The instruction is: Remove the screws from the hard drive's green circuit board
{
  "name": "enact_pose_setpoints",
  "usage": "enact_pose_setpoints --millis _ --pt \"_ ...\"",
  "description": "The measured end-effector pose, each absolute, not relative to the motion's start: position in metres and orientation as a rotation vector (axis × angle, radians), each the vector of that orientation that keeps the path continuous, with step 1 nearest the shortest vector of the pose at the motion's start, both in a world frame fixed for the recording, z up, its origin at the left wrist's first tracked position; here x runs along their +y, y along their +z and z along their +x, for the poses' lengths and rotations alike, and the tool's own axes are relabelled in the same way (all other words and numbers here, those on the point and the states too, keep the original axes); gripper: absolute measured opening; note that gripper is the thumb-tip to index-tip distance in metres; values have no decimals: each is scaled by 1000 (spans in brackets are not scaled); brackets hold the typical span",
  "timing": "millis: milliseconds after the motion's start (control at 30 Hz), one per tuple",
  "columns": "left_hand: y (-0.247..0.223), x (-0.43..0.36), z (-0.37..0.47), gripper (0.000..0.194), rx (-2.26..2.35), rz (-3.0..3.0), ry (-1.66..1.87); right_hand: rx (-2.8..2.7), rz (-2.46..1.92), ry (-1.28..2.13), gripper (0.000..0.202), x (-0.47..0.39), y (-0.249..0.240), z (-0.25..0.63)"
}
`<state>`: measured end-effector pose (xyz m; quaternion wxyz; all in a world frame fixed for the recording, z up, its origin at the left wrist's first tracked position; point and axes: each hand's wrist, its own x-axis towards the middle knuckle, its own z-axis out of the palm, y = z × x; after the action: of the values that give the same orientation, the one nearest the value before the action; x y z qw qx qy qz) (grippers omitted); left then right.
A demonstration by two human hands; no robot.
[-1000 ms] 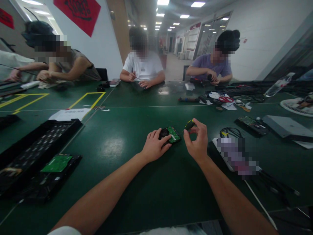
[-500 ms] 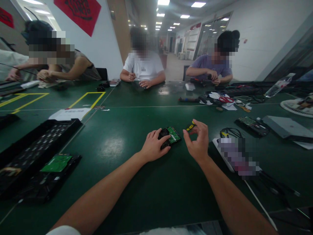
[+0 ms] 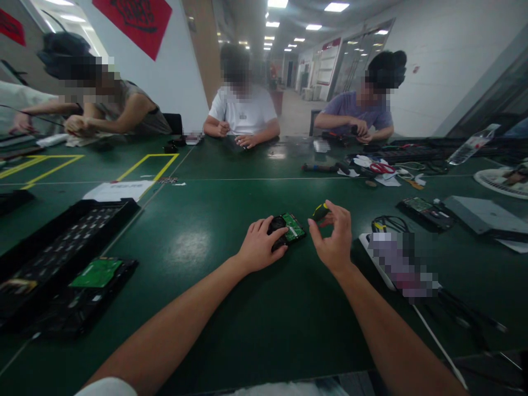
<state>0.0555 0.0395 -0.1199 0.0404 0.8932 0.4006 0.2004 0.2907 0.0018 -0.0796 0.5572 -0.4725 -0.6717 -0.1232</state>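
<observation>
A hard drive [image 3: 292, 226] with a green circuit board lies on the green table in front of me. My left hand [image 3: 260, 246] grips its left side, with the thumb along the near edge and a finger over the top. Just to the right of the drive, my right hand [image 3: 333, 234] is raised off the table. Between its thumb and fingertips it pinches a small black and yellow screwdriver [image 3: 320, 212] by the handle. The screwdriver's shaft is too thin or dark to make out.
To the left are a long black casing [image 3: 82, 231] and a black unit with a green board [image 3: 97, 274]. At right lie a white-edged device [image 3: 377, 264], cables, another drive [image 3: 427, 213] and a grey metal box [image 3: 487, 214]. Several people sit across the table.
The screwdriver handle has turned in my right fingers, so its yellow marks face differently. My left hand and the hard drive stay in place.
</observation>
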Motion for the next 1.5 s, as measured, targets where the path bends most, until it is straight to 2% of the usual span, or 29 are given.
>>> enact_pose_setpoints --millis 233,800,1500 --pt "-120 39 56 57 1234 2737 616 -1599 -1081 -185 66 4 -85 290" --pt "-119 39 56 57 1242 2732 610 -1556 -1101 -216 70 4 -87 291" --pt "-116 38 55 56 1222 2727 615 -1583 -1119 -207 65 3 -84 292"
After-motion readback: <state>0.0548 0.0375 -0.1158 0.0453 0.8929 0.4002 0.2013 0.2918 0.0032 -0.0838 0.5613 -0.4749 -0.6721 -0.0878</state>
